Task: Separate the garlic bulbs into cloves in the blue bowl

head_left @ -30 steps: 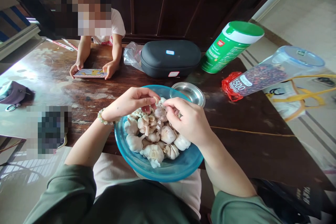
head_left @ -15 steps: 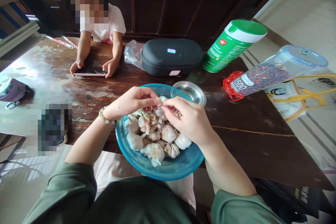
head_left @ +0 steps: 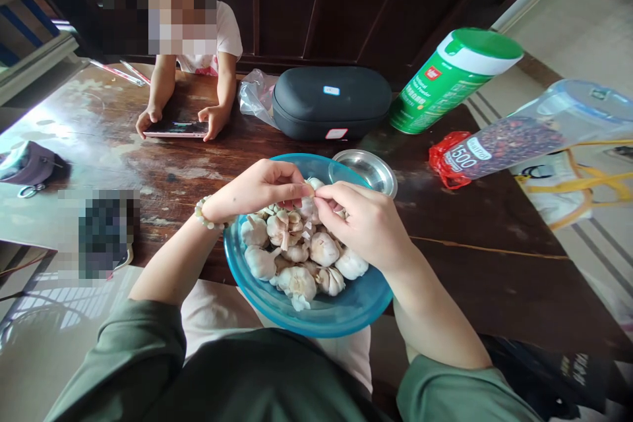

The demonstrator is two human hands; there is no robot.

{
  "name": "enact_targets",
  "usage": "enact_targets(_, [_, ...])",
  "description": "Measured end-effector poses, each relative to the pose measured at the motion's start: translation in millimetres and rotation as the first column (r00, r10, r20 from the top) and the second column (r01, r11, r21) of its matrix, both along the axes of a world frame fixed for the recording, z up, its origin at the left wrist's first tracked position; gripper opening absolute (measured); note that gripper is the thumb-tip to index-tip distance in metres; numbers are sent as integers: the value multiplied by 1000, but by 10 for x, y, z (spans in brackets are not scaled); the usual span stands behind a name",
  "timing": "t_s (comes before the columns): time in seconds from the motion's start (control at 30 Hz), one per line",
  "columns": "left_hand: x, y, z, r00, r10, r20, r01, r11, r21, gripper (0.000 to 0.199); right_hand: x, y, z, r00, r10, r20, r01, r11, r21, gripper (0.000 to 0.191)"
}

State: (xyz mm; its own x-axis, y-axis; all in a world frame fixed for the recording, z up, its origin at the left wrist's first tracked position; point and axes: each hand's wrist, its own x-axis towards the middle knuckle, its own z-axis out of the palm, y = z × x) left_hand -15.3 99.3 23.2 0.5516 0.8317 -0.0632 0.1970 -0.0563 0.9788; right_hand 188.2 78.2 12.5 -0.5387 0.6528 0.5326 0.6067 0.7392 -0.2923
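Note:
Both hands meet above the far part of a blue plastic basin (head_left: 316, 324) full of garlic bulbs (head_left: 299, 283). My left hand (head_left: 270, 188), with a beaded bracelet (head_left: 202, 214) at its wrist, pinches a small garlic clove (head_left: 311, 190) between thumb and fingers. From the other side, my right hand (head_left: 363, 221) pinches at the same clove with thumb and forefinger. Most of the clove is hidden by the fingertips. Some bulbs below are whole, others partly broken open. Just beyond the right hand stands a shallow metal bowl (head_left: 388, 175), partly behind the basin rim.
Across the wooden table (head_left: 475, 277) a person (head_left: 225, 46) holds a phone (head_left: 175, 128). A black case (head_left: 331, 102), a plastic bag (head_left: 257, 95), a green canister (head_left: 445, 82) and a clear storage jar (head_left: 524, 135) stand along the far side. A small pouch (head_left: 30, 163) lies left.
The view has shifted slightly, so everything sits a little further right. My hands keep their pinch over the basin, with only small finger movements.

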Motion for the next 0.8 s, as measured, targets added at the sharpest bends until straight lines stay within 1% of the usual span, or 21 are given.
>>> enact_targets(0.1, [0,4,-8,999,0,-33,1,999,39,35,1,1,-7,1000,3,26,-3,1000,3,15])
enact_targets(0.33, [-18,11,-26,995,-5,-98,18,992,128,34,4,-3,-16,998,-4,60,8,999,-54,18])
enact_targets(0.53, [-19,13,-11,992,-8,-124,26,989,144,34,10,-4,-17,998,8,69,-3,998,-61,17])
enact_targets(0.8, [-30,17,-39,993,-8,-120,25,990,137,34,-3,-10,-17,1000,-1,31,2,999,-51,14])
